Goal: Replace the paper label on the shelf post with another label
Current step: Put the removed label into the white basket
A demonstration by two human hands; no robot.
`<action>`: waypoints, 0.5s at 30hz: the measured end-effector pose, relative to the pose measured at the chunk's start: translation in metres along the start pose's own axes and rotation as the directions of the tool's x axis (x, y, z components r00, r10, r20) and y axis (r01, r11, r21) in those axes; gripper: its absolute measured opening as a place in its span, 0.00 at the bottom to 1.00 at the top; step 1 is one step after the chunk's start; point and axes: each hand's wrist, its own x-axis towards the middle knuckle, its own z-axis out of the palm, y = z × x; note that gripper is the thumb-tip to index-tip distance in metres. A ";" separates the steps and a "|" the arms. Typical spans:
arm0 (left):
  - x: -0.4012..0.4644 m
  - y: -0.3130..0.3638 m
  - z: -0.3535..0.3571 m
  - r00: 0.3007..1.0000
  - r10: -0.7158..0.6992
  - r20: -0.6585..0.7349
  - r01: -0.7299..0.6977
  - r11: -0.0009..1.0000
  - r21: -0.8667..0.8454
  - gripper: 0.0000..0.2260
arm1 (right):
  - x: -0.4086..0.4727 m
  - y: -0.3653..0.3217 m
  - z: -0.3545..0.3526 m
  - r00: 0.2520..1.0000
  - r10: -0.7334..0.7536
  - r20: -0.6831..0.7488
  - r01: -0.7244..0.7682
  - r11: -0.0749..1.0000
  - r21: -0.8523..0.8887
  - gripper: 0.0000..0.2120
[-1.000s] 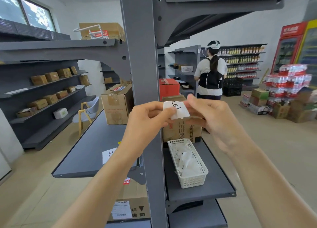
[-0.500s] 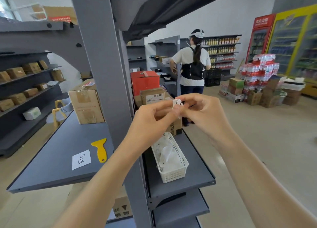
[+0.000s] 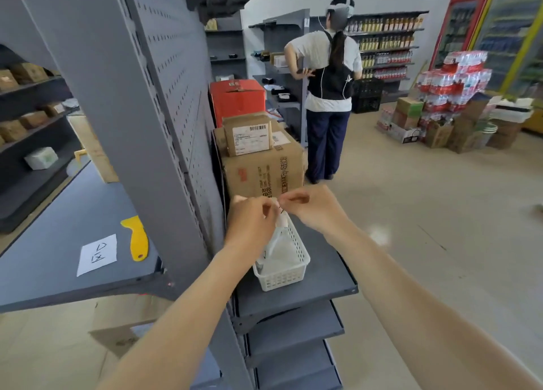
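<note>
A: What stands biggest?
B: The grey shelf post [image 3: 123,125], then the white basket [image 3: 289,267] on its shelf.
A: And the hands?
B: Left hand [image 3: 249,225] and right hand [image 3: 316,210] each grip a small paper label [image 3: 280,216], pinched between them above the basket.

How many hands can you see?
3. The left hand and right hand pinch a small paper over the white basket. The person at the back shows one hand behind the back; the other is hidden.
</note>
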 end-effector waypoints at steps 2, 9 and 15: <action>0.005 -0.010 0.015 0.997 -0.062 0.054 0.064 0.998 -0.027 0.07 | 0.009 0.018 0.007 0.998 0.054 0.009 -0.054 0.999 -0.009 0.06; 0.010 -0.044 0.048 0.980 -0.169 0.106 0.158 0.982 0.105 0.09 | 0.024 0.053 0.017 0.983 0.162 0.084 -0.156 0.985 -0.077 0.14; 0.010 -0.038 0.047 0.983 -0.123 0.136 0.077 0.950 0.302 0.11 | 0.028 0.058 0.021 0.982 0.147 0.115 -0.143 0.989 -0.049 0.14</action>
